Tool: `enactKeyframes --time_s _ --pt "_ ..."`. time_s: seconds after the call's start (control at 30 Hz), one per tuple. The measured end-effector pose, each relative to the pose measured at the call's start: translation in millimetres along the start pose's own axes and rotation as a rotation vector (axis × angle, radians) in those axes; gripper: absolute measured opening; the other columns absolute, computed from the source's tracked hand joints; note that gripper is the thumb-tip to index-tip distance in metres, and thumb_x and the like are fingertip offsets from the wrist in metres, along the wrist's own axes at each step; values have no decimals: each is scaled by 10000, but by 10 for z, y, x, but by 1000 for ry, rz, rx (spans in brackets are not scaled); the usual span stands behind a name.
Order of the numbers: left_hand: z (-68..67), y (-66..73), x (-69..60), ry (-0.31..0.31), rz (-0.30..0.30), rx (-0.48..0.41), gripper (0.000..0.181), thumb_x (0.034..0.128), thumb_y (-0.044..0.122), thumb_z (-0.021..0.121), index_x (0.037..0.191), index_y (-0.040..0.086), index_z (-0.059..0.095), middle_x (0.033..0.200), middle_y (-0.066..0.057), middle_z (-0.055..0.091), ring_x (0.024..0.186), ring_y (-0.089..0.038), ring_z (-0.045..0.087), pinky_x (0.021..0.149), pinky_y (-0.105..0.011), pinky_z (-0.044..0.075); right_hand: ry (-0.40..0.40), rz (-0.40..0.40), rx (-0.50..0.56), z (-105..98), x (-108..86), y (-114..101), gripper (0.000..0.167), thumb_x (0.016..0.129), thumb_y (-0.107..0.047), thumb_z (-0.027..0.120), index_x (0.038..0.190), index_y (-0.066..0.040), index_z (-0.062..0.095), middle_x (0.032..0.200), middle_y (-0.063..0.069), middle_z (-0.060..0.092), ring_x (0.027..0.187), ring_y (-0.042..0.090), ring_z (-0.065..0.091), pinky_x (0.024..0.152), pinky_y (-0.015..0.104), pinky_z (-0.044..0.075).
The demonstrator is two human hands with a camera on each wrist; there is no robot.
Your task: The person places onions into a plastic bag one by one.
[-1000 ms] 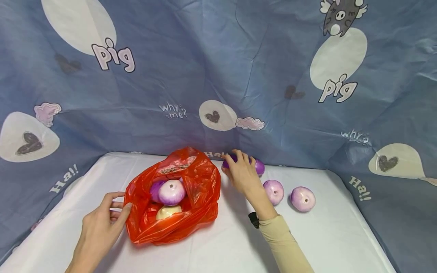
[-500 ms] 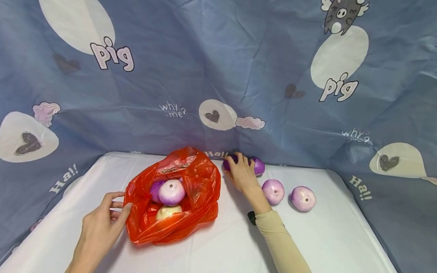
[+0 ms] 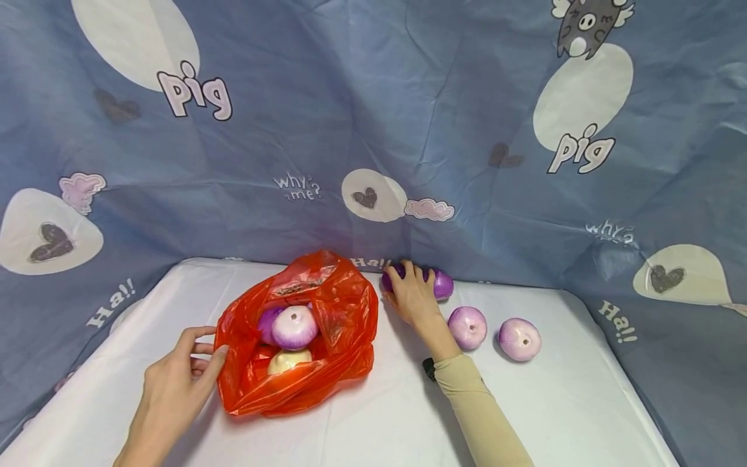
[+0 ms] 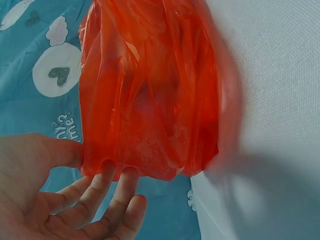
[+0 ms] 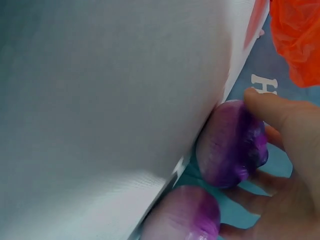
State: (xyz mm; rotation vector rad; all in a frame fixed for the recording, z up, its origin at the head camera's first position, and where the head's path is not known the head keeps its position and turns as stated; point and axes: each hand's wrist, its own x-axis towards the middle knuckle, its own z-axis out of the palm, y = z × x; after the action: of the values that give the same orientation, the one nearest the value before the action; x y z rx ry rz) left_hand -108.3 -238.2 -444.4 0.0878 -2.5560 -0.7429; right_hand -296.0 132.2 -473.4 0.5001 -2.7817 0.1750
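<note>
At the left, my left hand [image 3: 175, 386] pinches the rim of a crumpled red plastic bag [image 3: 344, 311] between thumb and fingers. Through the bag's mouth I see a white-and-purple onion [image 3: 294, 329], a darker purple one behind it, and a cream-coloured round thing [image 3: 290, 360]. My right hand [image 3: 414, 298] reaches to the back of the table, thumb and fingers curled round a dark purple onion [image 5: 230, 145]. The hand covers much of that onion in the head view. Just beside it on the right lies another purple onion [image 3: 443, 285].
Two pale purple onions [image 3: 467, 328] stand on the white-covered table [image 3: 385, 415], to the right of my right forearm. A blue printed cloth [image 3: 467, 162] hangs along the back edge, close behind the purple onions.
My right hand has settled slightly further right on the dark purple onion, its fingers round it. The left hand and the bag stay in place.
</note>
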Motion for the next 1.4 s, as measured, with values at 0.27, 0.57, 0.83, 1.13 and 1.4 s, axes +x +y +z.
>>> enactKeyframes --time_s 0.27,0.57,0.83,1.13,1.4 --pt "-8 -1 -5 5 -1 -3 343 932 158 802 1237 81 668 932 -143 818 630 -127 718 587 -257 575 23 -2 -19 0 -17 0 470 982 -295 785 1409 -202 610 1442 228 587 1312 463 611 1097 745 425" --pt "-17 5 -13 -6 -5 4 346 939 163 796 1245 77 660 938 -153 816 635 -154 724 583 -276 582 -20 7 21 -70 -30 -11 468 1015 -312 751 1440 -201 591 1446 233 584 1317 473 609 1113 739 411" --pt "-23 7 -18 -8 -9 -1 345 941 162 794 1246 77 658 944 -166 817 650 -184 744 590 -331 611 -22 -13 25 -148 -47 -41 505 995 -315 776 1453 -213 589 1434 224 604 1309 465 633 1108 722 431" --pt "-35 7 -22 -6 -12 -2 351 939 157 796 1249 69 657 948 -174 814 646 -206 743 589 -355 618 -31 -39 58 -397 -77 -110 523 1006 -337 763 1480 -223 573 1449 206 610 1298 464 651 1121 738 426" --pt "-41 9 -30 -13 -22 -2 356 946 158 790 1258 62 651 961 -191 811 670 -246 756 593 -377 624 12 -75 57 -646 -105 -225 543 1009 -369 758 1497 -255 551 1460 181 608 1289 439 668 1118 725 437"
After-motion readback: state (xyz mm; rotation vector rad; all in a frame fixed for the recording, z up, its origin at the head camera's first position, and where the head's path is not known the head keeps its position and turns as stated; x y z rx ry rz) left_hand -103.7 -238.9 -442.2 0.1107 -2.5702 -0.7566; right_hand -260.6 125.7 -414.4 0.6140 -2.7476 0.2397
